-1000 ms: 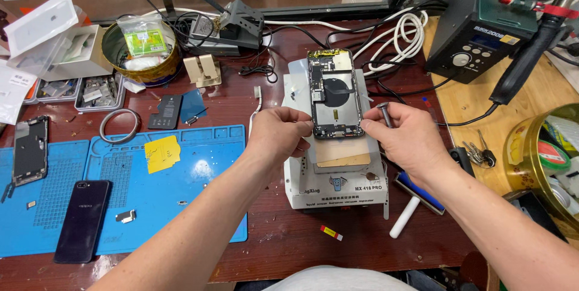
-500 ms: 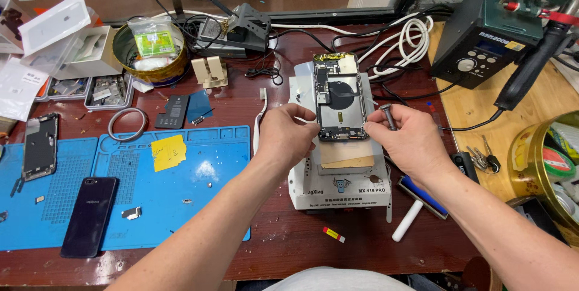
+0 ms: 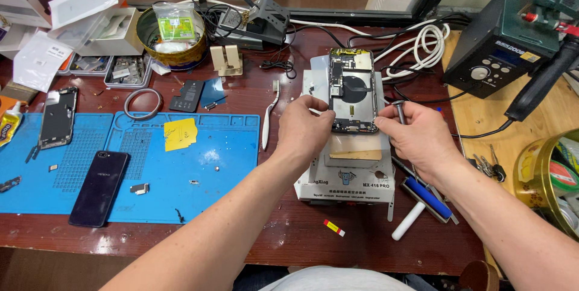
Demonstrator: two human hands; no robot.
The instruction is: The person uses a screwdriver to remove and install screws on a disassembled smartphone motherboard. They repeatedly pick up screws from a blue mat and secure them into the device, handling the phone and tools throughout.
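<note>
Head view: left hand [image 3: 304, 128] and right hand [image 3: 413, 137] pinch a flat, opened phone [image 3: 351, 92], circuitry exposed; its lower edge is hidden behind fingers.

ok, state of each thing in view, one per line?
opened phone: back off, insides showing, lying on the white machine
left hand: pinching the phone's left edge
right hand: gripping a metal tool at its right edge
black phone: intact, screen dark, on blue mat
</note>
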